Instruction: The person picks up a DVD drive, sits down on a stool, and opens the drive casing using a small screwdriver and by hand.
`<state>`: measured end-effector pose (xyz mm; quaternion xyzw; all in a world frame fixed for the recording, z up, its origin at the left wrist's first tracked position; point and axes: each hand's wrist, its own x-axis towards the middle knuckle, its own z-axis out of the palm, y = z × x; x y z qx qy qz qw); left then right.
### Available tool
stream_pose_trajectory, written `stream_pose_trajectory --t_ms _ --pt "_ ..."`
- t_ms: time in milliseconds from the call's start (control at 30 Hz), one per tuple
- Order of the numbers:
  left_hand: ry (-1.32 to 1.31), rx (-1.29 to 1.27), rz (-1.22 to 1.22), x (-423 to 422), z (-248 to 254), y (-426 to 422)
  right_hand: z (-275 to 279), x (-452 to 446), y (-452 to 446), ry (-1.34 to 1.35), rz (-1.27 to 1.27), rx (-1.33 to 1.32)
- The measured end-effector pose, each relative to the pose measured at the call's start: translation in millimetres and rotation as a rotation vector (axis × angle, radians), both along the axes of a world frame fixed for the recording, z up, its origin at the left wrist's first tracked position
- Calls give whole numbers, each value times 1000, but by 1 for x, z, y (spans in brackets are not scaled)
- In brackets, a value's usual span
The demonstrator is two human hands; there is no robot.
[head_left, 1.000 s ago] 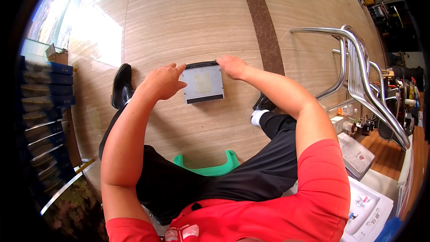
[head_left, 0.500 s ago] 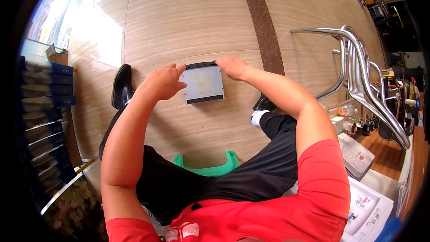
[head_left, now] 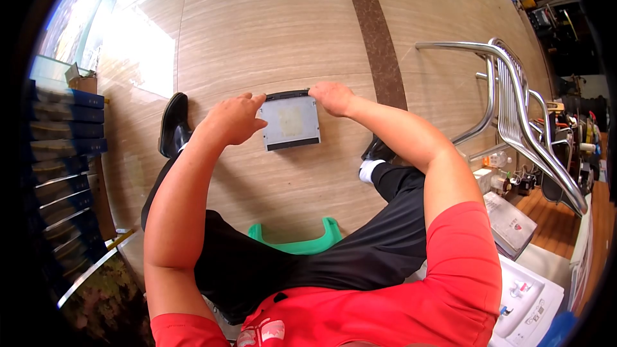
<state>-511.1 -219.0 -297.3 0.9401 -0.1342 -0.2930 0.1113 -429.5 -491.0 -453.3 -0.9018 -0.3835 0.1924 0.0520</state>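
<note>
- Silver-grey, rectangular metal box lies on the glossy beige streaked floor, ahead of me and between my shiny black shoes; a slightly curved black strip runs along its far edge
- Left hand: thumb and fingers spread apart, fingertips at the strip's left end, thumb by the box's left side; whether it grips or merely touches, I cannot tell
- Right hand: fingers bent in at the strip's right end; tips partly hidden, so I cannot tell how firmly they hold
- Handling, judged by eye: stiff casing, moderately heavy, smooth top probably slippery; strip, perhaps plastic, likely the more fragile part
- Best hold, in my judgement: both metal side walls, one hand each, thumbs on top
- Green plastic stool stands closer to my body, apart from the box
</note>
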Motion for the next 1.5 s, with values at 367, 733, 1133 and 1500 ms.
stream_pose_trajectory --t_ms 367,733,1133,1500 --pt "76 14 10 1 9 -3 3 0 0 7 2 68" --pt "-31 -56 6 -3 -2 1 -15 11 -1 -7 25 142" --pt "-7 -23 -13 -1 -3 1 4 4 1 -11 -51 10" --pt "0 -16 0 -2 -2 0 -7 2 -3 17 -77 50"
